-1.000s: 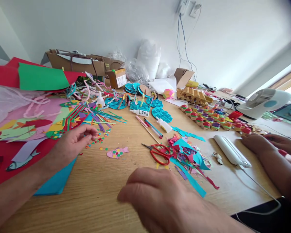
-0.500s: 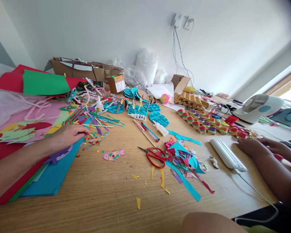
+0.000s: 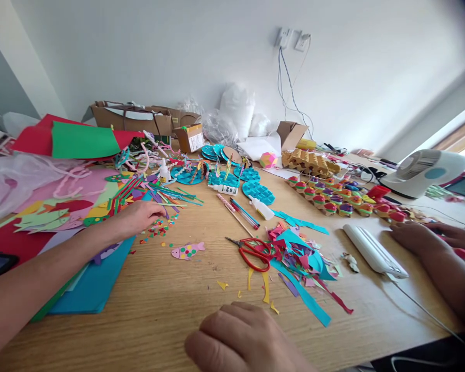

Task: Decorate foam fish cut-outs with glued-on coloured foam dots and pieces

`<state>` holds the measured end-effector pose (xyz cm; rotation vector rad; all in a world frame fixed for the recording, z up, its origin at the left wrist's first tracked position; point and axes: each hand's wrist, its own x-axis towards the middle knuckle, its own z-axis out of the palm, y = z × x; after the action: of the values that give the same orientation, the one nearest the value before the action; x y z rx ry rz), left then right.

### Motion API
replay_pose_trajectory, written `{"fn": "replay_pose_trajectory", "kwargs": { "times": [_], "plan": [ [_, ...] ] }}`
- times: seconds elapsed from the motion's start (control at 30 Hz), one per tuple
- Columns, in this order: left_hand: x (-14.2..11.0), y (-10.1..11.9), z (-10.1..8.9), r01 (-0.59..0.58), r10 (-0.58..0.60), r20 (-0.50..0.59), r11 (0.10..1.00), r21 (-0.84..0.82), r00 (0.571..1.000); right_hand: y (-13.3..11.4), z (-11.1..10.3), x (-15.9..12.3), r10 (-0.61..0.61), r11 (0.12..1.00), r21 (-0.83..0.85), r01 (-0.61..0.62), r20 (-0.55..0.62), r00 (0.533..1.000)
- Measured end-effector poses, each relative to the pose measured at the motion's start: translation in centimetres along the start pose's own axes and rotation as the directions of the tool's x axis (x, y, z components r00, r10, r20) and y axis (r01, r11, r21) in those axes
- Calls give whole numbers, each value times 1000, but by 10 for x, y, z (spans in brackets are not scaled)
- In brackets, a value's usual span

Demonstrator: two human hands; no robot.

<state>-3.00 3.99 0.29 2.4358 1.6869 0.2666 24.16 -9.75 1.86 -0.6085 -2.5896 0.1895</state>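
My left hand (image 3: 141, 217) reaches over the blue paper sheets (image 3: 101, 289), its fingers bent down and drawn together at a scatter of small coloured paper dots (image 3: 160, 227). Whatever its fingertips hold, if anything, is hidden. Just right of the dots lies a pink paper fish (image 3: 188, 251) with green, yellow and red dots on it. In the front middle, my right hand (image 3: 244, 338) is curled with knuckles up, and nothing shows in it. Beyond it lie red-handled scissors (image 3: 256, 253) and a heap of paper scraps (image 3: 298, 253).
Pens (image 3: 244, 213), a glue bottle (image 3: 261, 208) and blue painted egg-carton pieces (image 3: 259, 192) lie mid-table. Painted egg cartons (image 3: 329, 196) stand at right. A co-worker's hands (image 3: 414, 240) rest beside a white power strip (image 3: 374, 251). Cut paper fish (image 3: 54, 214) lie at left.
My right hand has come into the front middle, curled over. My left hand stays by the dots, with its fingers bent lower. The whole view has shifted slightly.
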Motion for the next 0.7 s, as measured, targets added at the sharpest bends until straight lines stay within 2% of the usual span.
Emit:
{"fn": "replay_pose_trajectory", "kwargs": {
  "times": [0.03,0.1,0.17,0.33,0.47,0.57,0.63,0.7],
  "plan": [
    [3,2,-1,1,-1,0,1000,3,1000,3,-9,7,-15,1000,1,15,-14,1000],
    [8,4,-3,-5,5,4,1000,7,1000,8,-13,2,72,997,27,-71,-45,996],
    [13,5,-2,-8,8,5,1000,12,1000,12,-7,-14,168,985,56,-166,-39,985],
    [17,14,7,-20,20,9,1000,21,1000,13,11,-39,273,958,95,-271,-8,962],
    [11,40,14,-90,88,33,994,70,996,10,17,-44,303,946,122,-301,-1,953],
    [0,63,19,-88,82,65,993,84,995,7,23,-46,288,946,152,-287,16,958],
    [-8,77,22,-169,169,70,986,-5,983,5,26,-47,258,950,173,-260,32,966],
    [-17,89,25,-280,283,14,954,-108,959,4,27,-47,250,952,174,-253,37,967]
  ]
}}
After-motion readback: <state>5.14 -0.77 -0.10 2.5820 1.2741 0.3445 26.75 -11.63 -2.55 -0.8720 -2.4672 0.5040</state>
